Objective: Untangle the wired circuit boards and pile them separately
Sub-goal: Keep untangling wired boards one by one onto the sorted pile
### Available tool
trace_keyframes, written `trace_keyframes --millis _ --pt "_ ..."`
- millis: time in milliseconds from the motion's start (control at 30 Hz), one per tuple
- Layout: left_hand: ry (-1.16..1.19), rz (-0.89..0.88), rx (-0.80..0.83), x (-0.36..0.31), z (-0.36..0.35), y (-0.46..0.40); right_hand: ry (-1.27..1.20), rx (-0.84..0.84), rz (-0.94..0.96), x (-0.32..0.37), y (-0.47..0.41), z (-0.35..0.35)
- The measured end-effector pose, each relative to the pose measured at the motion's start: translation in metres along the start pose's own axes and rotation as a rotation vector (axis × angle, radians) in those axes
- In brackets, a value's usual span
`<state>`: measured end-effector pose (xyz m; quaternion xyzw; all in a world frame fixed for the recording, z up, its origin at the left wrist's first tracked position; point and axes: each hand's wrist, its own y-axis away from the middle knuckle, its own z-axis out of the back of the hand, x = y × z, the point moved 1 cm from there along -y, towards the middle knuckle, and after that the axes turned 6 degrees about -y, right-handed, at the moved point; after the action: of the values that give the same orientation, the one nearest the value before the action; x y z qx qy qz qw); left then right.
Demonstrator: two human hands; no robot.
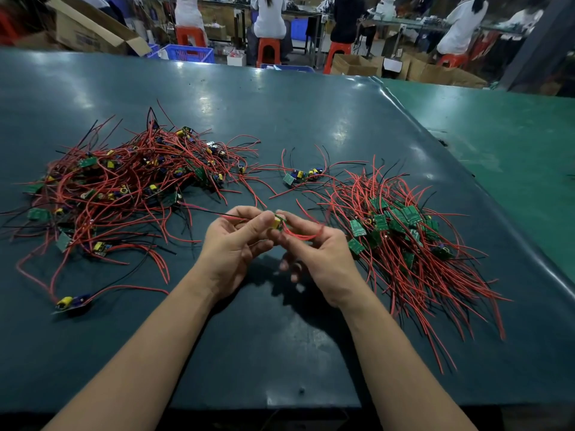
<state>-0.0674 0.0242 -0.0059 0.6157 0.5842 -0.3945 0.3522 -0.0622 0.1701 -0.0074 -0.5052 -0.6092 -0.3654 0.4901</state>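
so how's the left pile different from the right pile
The left pile is a tangle, wires looping every way; the right pile has wires mostly running one way, fanned toward the near edge. Left boards sit scattered, many showing yellow parts; right boards cluster together, mostly green face up. Both hold small boards with red and black wires.

Bare table (280, 353) lies between tangled heap (124, 181) and sorted pile (404, 244).

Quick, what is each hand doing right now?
Left hand: pinches the small circuit board.
Right hand: holds the same board's red wires.
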Motion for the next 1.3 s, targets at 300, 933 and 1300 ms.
trace_keyframes --millis 300,933,1300 --pt "-0.233 -0.222 -0.116 0.008 0.003 -0.002 0.023 -0.111 0.046 0.000 0.001 -0.002" --pt "-0.122 -0.199 -0.163 0.005 0.001 -0.004 -0.204 -0.592 0.257 0.012 -0.007 0.022" --pt "-0.033 -0.173 -0.120 0.006 0.001 -0.006 -0.600 -0.489 0.082 0.017 -0.010 0.023"
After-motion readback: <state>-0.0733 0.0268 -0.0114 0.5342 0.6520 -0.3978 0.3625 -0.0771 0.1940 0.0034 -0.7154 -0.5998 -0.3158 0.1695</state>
